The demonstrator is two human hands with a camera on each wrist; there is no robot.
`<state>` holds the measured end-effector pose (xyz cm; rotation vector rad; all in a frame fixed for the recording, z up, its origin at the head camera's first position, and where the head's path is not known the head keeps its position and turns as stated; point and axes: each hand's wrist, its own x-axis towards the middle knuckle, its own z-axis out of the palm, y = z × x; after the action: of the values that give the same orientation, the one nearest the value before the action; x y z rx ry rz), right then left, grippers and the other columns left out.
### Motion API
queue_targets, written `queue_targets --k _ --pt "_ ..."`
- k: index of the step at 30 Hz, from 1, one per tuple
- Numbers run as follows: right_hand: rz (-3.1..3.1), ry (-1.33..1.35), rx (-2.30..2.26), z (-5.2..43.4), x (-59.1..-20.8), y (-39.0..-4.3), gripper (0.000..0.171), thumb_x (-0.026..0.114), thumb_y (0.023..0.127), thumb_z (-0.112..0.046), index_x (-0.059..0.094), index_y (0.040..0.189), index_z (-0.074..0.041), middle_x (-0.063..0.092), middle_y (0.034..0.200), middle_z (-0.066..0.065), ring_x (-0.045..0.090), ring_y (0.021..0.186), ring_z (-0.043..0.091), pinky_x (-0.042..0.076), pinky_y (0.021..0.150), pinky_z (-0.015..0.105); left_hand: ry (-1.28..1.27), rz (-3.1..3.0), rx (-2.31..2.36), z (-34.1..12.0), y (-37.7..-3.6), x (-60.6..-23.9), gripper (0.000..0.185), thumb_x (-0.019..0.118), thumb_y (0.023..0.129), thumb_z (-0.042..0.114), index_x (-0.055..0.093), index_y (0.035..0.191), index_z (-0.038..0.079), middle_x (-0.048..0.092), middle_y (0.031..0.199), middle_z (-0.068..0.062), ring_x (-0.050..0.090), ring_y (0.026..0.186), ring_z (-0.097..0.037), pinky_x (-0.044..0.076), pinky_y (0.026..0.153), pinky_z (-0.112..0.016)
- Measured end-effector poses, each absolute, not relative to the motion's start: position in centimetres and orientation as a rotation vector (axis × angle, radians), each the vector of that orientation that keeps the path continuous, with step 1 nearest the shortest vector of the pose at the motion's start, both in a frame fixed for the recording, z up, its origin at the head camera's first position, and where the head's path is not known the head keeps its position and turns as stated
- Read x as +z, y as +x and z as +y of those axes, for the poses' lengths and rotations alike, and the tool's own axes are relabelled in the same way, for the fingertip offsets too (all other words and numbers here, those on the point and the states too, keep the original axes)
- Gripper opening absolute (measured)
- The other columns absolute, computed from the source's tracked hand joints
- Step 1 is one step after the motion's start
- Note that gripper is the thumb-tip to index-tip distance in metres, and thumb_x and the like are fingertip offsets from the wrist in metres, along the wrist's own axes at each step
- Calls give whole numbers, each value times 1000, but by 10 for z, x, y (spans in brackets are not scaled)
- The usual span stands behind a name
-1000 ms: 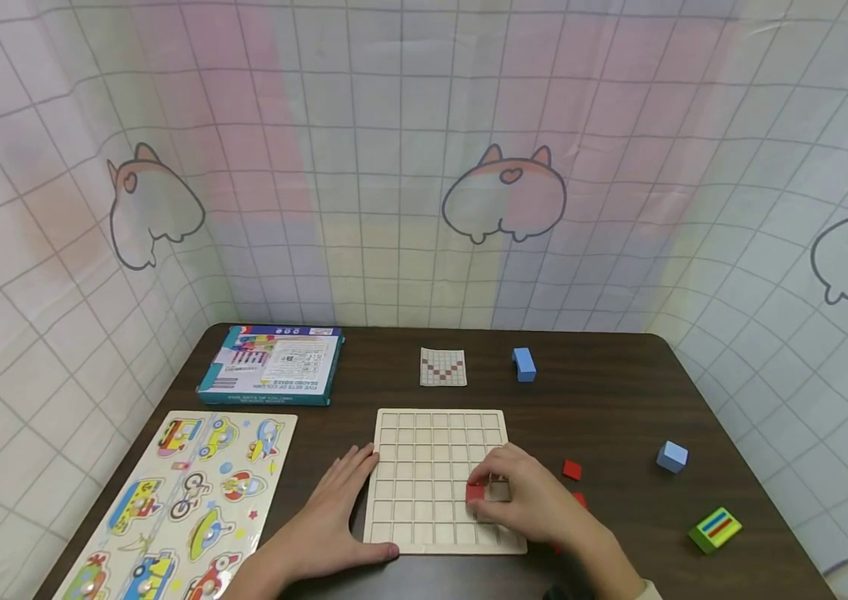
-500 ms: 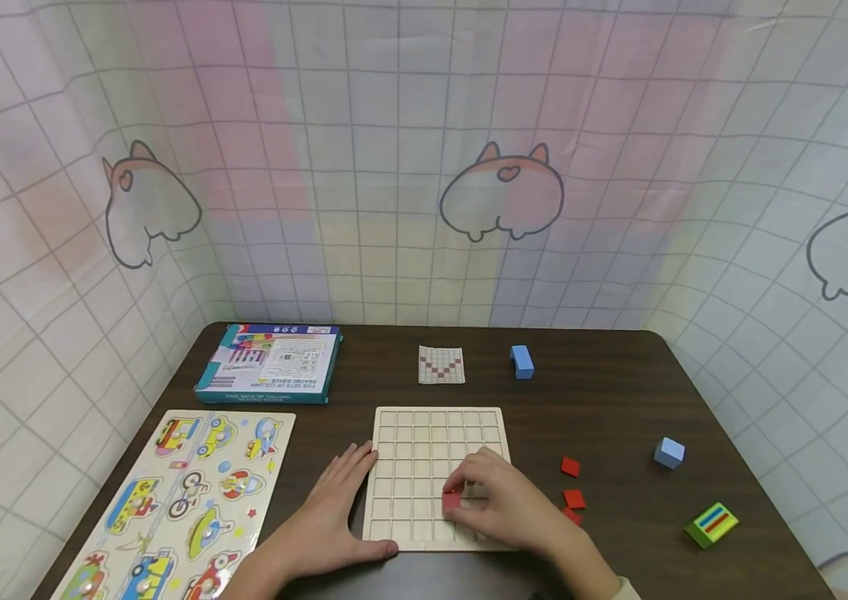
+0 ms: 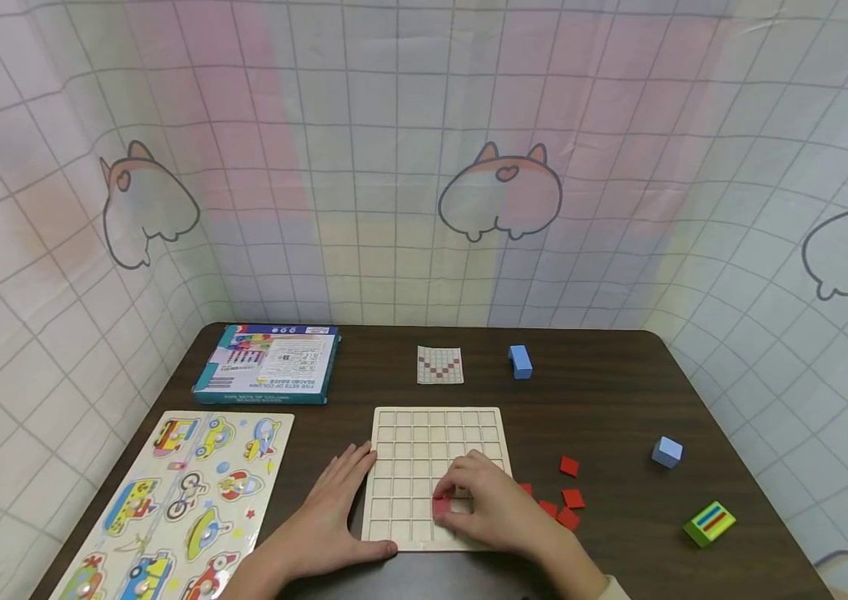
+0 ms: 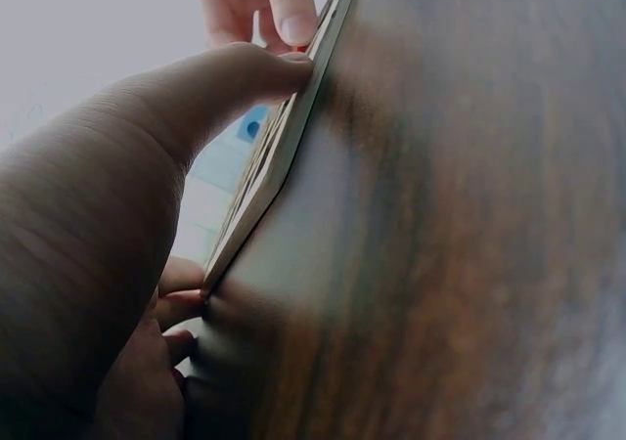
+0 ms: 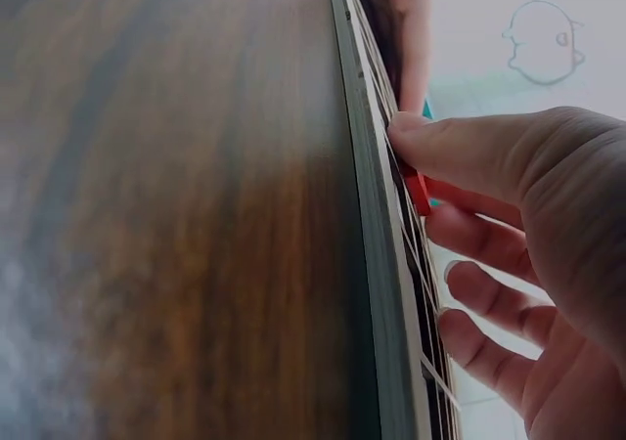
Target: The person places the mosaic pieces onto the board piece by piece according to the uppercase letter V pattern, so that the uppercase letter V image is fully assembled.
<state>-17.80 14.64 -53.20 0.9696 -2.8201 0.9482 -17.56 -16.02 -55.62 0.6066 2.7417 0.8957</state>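
A pale wooden grid board lies flat on the dark table. In the head view my right hand pinches a red square tile between thumb and fingers, over the lower middle cells. The right wrist view shows this red tile tilted against the board's face, thumb on one side of it. My left hand rests spread at the board's lower left corner. Its fingers touch the left edge and its thumb lies along the near edge. Several loose red tiles lie right of the board, partly hidden by my right hand.
Behind the board lies a small pattern card, beside a blue arch block. A blue block and a striped green block sit to the right. On the left are a picture puzzle and a flat box.
My right hand has moved left across the board with the red tile, uncovering more loose tiles on the right. The left hand stays at the board's corner.
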Motion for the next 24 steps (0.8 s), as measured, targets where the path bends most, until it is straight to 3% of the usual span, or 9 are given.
queue_targets --k 17,24 --pt "-2890 913 1014 146 -530 -179 18 93 91 -29 81 104 -28 68 98 -14 54 97 9 48 83 23 625 2761 906 -161 -174 -556 136 82 75 88 28 178 18 20 188 -2 11 176 -34 15 141 -65" --pt "-2879 927 999 149 -528 -177 21 93 91 -29 81 108 -28 70 103 -13 55 101 10 50 85 23 634 2765 905 -161 -174 -556 136 81 76 90 27 178 17 19 188 -3 11 176 -36 15 141 -66"
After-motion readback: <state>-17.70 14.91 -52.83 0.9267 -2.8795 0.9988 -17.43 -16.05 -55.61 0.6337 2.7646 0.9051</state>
